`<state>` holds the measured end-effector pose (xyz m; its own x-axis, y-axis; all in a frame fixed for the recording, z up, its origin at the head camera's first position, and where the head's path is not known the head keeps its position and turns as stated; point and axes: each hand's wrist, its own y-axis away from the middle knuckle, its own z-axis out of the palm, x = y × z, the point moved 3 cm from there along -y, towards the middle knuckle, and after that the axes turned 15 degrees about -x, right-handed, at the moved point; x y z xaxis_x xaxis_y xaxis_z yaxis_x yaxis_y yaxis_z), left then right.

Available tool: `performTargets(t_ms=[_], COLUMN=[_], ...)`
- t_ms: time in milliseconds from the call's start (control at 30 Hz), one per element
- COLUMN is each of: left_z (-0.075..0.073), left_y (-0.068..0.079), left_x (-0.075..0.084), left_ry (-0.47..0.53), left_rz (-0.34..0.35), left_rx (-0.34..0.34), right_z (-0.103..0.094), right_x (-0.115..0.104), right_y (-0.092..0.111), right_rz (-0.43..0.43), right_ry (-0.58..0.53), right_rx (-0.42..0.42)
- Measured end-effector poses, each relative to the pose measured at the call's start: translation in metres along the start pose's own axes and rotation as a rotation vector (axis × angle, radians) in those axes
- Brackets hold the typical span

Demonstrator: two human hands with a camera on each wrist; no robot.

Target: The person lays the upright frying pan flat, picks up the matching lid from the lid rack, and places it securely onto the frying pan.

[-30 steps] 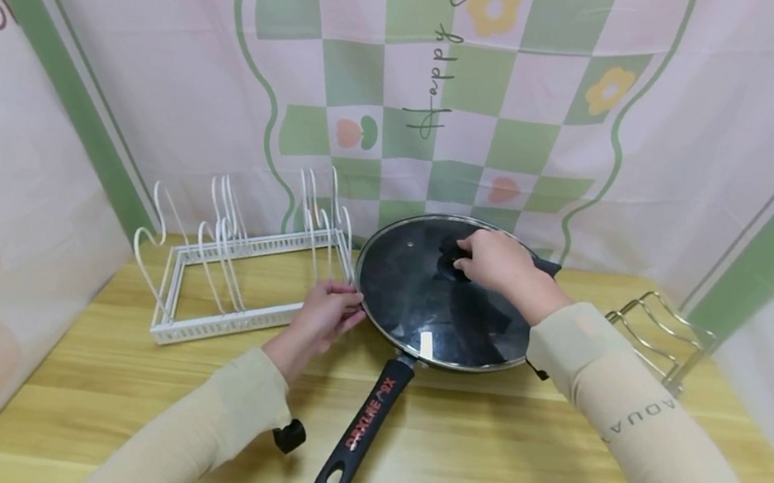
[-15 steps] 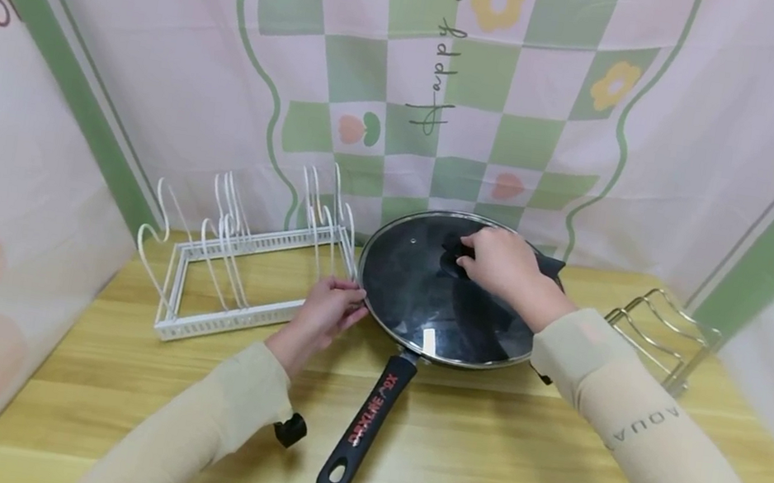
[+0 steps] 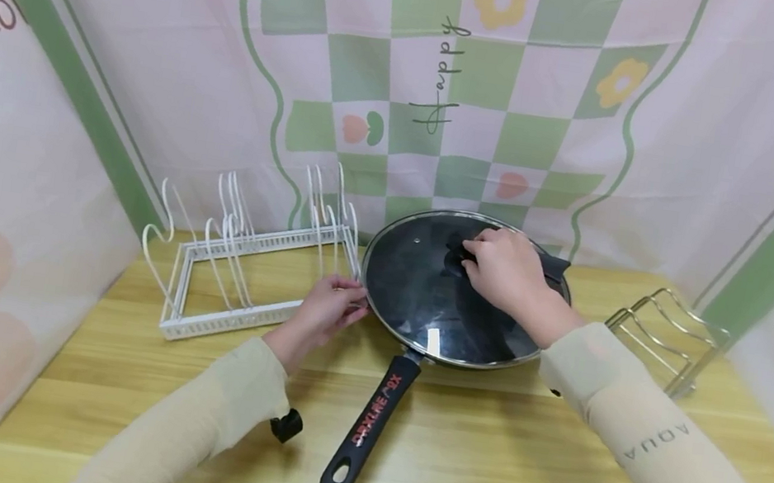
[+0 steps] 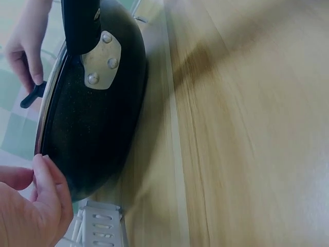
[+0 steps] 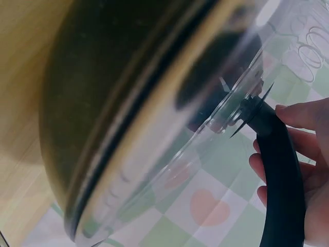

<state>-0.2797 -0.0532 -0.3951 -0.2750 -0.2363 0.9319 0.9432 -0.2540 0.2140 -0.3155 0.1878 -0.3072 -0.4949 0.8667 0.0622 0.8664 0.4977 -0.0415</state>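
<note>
A black frying pan (image 4: 97,134) sits on the table under a glass lid (image 3: 416,300) with a metal rim. Its long black handle (image 3: 369,431) with red lettering points toward me. My right hand (image 3: 510,272) holds the lid's black knob (image 5: 282,170); in the right wrist view the fingers wrap behind it and the thumb lies near its base. At the left side of the pan, my left hand (image 3: 324,311) pinches the lid's rim between thumb and fingertips. The lid lies over the pan, and the pan's inside shows only dimly through the glass.
Close to the pan's left side stands a white wire rack (image 3: 229,318) with upright loops. A small gold wire rack (image 3: 665,337) is to the right, beyond my right forearm. Behind the wooden table (image 3: 474,463) hangs a patterned cloth (image 3: 486,81).
My head view has shifted slightly, so the scene sits a little farther right. Both hands keep their places on the lid's rim and knob, and the pan appears still.
</note>
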Motion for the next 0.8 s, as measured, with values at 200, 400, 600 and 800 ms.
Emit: performTargets(t_ms=[200, 400, 600, 800], left_z=[-0.005, -0.013, -0.022, -0.022], left_y=[0.003, 0.006, 0.017, 0.033], left_x=[0.005, 0.006, 0.01, 0.017], left_ry=[-0.039, -0.099, -0.259, -0.478], left_rz=[-0.026, -0.036, -0.052, 0.005], left_rx=[-0.086, -0.155, -0.239, -0.372], right_z=[0.002, 0.003, 0.003, 0.008], right_x=[-0.001, -0.002, -0.002, -0.004], right_y=[0.004, 0.012, 0.025, 0.042], right_rz=[-0.049, -0.149, -0.271, -0.393], right_ry=[0.014, -0.019, -0.131, -0.189], right_rx=[0.061, 0.113, 0.147, 0.167])
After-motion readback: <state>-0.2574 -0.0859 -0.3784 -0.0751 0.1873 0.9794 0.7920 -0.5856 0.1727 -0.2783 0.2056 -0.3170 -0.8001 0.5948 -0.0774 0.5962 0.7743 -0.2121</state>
